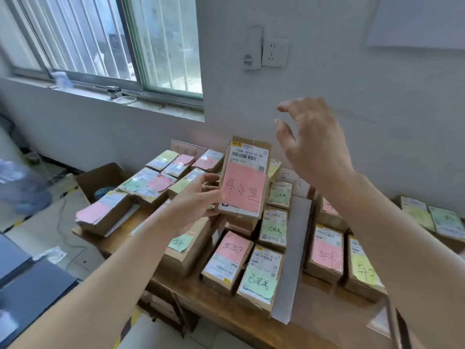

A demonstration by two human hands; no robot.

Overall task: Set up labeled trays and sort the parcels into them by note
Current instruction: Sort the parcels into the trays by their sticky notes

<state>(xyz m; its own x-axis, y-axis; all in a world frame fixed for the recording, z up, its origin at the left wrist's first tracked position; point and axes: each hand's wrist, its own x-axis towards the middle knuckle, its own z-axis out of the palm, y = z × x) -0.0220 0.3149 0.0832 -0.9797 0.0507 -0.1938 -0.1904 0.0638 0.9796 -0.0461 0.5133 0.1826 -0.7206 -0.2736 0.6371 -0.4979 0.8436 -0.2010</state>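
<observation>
The sorting step is in hand. A parcel (247, 152) is held up in the air above the middle of the table (327, 321). It is gripped at its left edge by the left hand (196, 197), and its face is turned upward so that the pink note (242, 190) stuck on it can be read. The right hand (309, 144) is raised above and beside the parcel, apart from it, with fingers spread and loosely bent and nothing held in it.

The note is judged to be under reading, and the parcel is not yet set down. The next move calls for the writing to be matched to a tray label and for the parcel to be carried to that group and laid flat there. Which tray is meant cannot be told. A label card (293, 181) is propped against the wall behind the middle group.

The table is crowded. Parcels with green notes (259, 283) lie just below the held one, a mixed group (156, 182) lies at the left, and others with pink and yellow notes (327, 253) lie at the right. A pale cardboard strip (293, 248) runs between the middle and right groups. Little bare room is left, so a stack may be knocked as the parcel is lowered. An open cardboard box (100, 180) stands on the floor to the left.
</observation>
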